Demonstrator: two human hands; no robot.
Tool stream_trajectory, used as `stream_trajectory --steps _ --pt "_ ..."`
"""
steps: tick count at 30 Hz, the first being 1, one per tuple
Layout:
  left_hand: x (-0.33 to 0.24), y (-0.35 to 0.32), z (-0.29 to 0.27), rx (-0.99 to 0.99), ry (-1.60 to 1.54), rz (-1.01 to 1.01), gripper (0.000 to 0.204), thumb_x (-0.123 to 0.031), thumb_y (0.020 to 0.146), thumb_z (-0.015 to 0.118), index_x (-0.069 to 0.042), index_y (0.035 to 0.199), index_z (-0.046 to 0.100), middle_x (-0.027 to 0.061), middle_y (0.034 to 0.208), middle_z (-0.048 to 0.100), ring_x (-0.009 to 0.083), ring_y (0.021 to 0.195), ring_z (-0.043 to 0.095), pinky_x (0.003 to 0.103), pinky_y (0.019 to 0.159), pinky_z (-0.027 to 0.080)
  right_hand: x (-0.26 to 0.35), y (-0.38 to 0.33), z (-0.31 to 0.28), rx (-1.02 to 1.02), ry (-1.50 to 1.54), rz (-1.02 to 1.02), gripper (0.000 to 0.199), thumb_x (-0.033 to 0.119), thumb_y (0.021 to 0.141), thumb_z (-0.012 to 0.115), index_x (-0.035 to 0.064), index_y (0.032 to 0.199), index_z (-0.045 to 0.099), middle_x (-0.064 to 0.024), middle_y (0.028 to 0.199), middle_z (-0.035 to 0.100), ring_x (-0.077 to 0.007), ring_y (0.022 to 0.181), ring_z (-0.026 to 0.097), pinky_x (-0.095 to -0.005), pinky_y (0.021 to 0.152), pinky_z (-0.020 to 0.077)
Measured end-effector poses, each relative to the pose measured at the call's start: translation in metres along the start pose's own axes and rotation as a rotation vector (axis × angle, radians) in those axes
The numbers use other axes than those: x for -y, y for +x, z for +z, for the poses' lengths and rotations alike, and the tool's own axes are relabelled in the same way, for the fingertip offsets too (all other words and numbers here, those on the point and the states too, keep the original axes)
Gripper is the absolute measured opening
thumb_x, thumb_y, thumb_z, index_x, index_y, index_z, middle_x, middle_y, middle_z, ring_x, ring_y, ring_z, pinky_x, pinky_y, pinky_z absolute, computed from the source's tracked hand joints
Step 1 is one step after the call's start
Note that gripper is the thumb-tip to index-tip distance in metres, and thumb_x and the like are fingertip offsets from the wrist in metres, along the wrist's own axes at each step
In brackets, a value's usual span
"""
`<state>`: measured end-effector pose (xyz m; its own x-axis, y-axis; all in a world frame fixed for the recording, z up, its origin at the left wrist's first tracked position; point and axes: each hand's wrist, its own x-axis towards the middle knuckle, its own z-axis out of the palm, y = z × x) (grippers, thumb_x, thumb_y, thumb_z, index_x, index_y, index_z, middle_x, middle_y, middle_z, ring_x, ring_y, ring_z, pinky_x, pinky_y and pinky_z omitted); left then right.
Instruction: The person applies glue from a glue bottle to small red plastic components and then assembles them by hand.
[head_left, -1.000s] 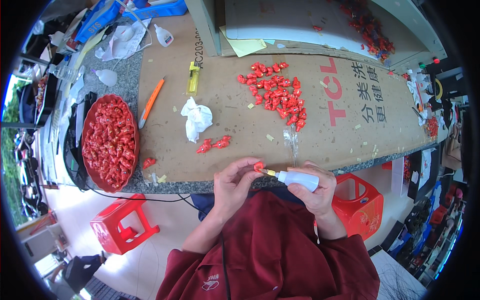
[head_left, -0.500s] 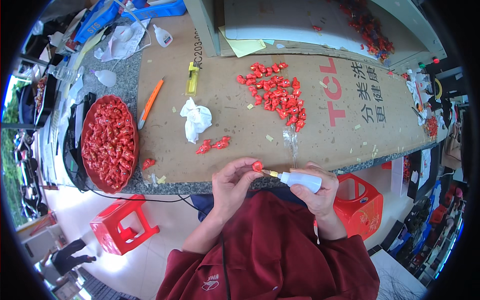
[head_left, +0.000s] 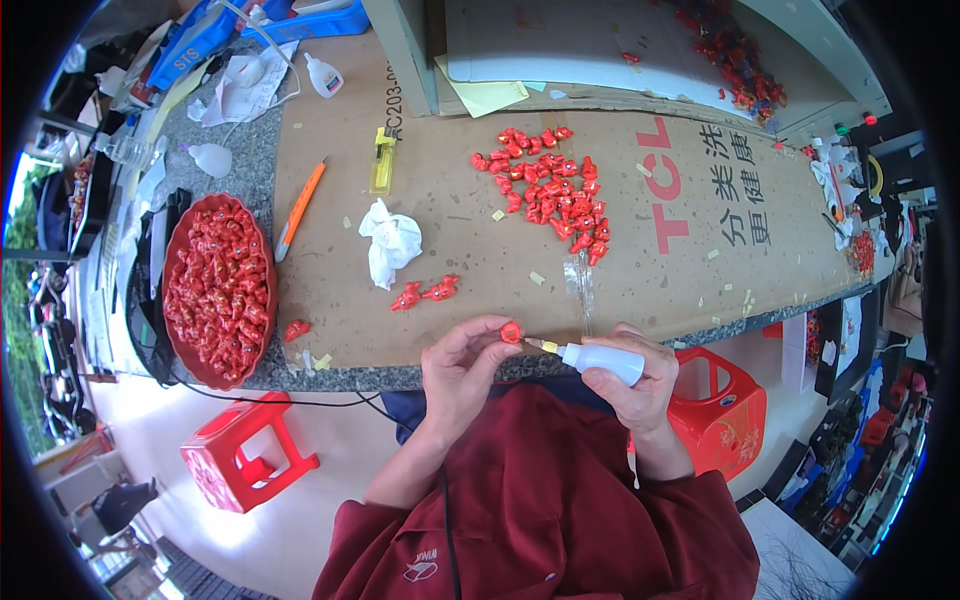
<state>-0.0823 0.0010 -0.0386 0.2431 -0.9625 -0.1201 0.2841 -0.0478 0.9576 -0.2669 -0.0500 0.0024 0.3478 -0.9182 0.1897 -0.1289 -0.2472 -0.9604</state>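
Note:
My left hand [head_left: 462, 362] pinches a small red round piece [head_left: 511, 332] between thumb and fingers, just past the near edge of the bench. My right hand [head_left: 636, 384] is wrapped round a white squeeze bottle [head_left: 606, 362] held nearly level. Its yellow-collared thin nozzle tip points left, close to the red piece; whether they touch I cannot tell. Two small red figurines [head_left: 424, 291] lie beyond my left hand, beside a crumpled white tissue [head_left: 390, 243]. Farther off, a loose cluster of red figurines [head_left: 565, 195] lies on the cardboard [head_left: 450, 190].
At left stands a red scalloped bowl [head_left: 272, 300] heaped with red figurines. An orange craft knife [head_left: 302, 208] and a yellow blade case [head_left: 383, 160] lie on the cardboard. Other white bottles [head_left: 211, 158] stand farther left. Red stools [head_left: 245, 450] flank me below the bench; a shelf unit [head_left: 405, 50] rises behind.
The red piece in my left hand has shifted very slightly left and the nozzle tip sits a little clear of where it was. At lower left, a person in the background has gone from view.

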Motion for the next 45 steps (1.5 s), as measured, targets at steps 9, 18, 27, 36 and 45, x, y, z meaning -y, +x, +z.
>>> stream_trajectory --steps 9,18,27,36,45 --pt "-0.002 0.001 0.0 0.008 0.038 -0.016 0.019 0.007 0.08 0.057 0.008 0.099 0.054 0.0141 0.09 0.063 0.0175 0.083 0.062 0.027 0.076 0.052 -0.001 0.002 0.0 -0.003 -0.023 0.003 0.029 0.005 0.063 0.073 -0.0048 0.089 0.064 -0.0096 0.072 0.064 -0.0159 0.055 0.051 -0.026 0.052 0.0396" --pt "-0.002 -0.001 -0.001 0.017 0.065 -0.03 0.021 0.005 0.081 0.058 0.007 0.102 0.057 0.012 0.092 0.064 0.0155 0.085 0.062 0.025 0.076 0.05 0.0 0.005 0.003 -0.01 -0.016 0.035 0.027 0.003 0.064 0.072 -0.0038 0.089 0.065 -0.008 0.068 0.062 -0.0144 0.056 0.052 -0.0257 0.052 0.0404" --pt "-0.001 -0.001 -0.002 0.024 0.104 -0.007 0.022 0.005 0.08 0.058 0.007 0.103 0.058 0.0118 0.092 0.064 0.0156 0.085 0.062 0.026 0.078 0.05 -0.003 0.006 0.005 -0.005 -0.023 0.029 0.027 0.003 0.064 0.071 -0.0031 0.089 0.065 -0.007 0.065 0.061 -0.014 0.054 0.05 -0.0255 0.051 0.0391" --pt "-0.005 -0.004 -0.003 0.029 0.112 -0.024 0.023 0.006 0.08 0.059 0.008 0.103 0.057 0.0122 0.091 0.064 0.0173 0.085 0.062 0.027 0.078 0.05 -0.008 0.006 0.003 -0.057 0.074 0.051 0.031 0.001 0.067 0.07 -0.0042 0.096 0.062 -0.0068 0.078 0.061 -0.0121 0.063 0.053 -0.0241 0.056 0.0408" --pt "-0.007 -0.014 -0.01 -0.032 0.056 -0.049 0.025 0.007 0.076 0.062 0.005 0.101 0.059 0.0105 0.092 0.063 0.014 0.081 0.062 0.023 0.072 0.051 -0.023 0.056 0.048 -0.023 -0.228 -0.072 0.03 0.0 0.071 0.065 0.0006 0.1 0.058 -0.0085 0.094 0.06 -0.019 0.092 0.056 -0.0296 0.078 0.0433"
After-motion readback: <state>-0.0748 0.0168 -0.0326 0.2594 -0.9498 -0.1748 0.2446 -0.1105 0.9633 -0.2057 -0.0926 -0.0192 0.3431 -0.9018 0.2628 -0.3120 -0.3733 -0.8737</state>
